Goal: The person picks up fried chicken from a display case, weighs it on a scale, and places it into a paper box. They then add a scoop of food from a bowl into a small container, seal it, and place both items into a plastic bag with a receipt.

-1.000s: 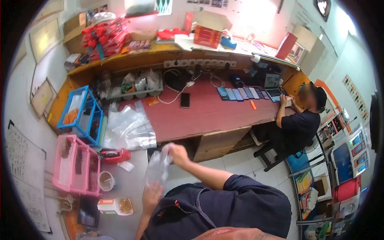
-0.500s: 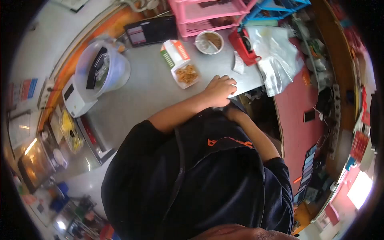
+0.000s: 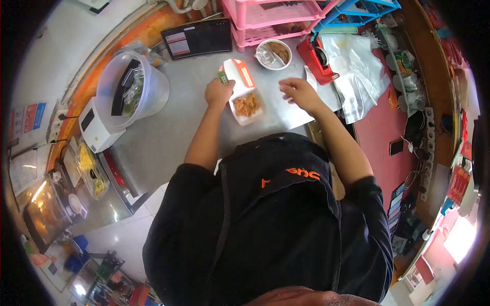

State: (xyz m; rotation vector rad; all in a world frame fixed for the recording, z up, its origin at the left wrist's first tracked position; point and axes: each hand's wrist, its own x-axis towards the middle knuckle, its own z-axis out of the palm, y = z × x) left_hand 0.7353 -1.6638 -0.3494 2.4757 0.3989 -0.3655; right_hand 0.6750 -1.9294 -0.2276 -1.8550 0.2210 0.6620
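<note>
your left hand (image 3: 218,93) is closed around the edge of the small white box (image 3: 244,97), at its raised lid with the orange and green print, fingers curled tight on it. your right hand (image 3: 299,94) hovers open just to the right of that box, fingers spread loosely above the grey counter (image 3: 173,127), holding nothing that shows.

going left to right across the counter: a white scale (image 3: 97,125) sits at the far left edge, and touching it stands a clear round tub (image 3: 131,86) with dark and green packets inside. behind the tub, a dark tablet (image 3: 196,38) leans against the wall. next comes the box under your left hand, open, with a heap of orange-brown shreds in its tray; it lies near the counter's front edge, between your two hands. just behind it sits a small round bowl (image 3: 273,53) with brown contents and a clear wrapper in it. a pink plastic rack (image 3: 275,18) stands behind the bowl. right of the bowl is a red tape dispenser (image 3: 317,58), then a pile of clear plastic bags (image 3: 357,76) spilling onto the red desk (image 3: 380,153). a blue rack (image 3: 357,10) stands behind the dispenser.
</note>
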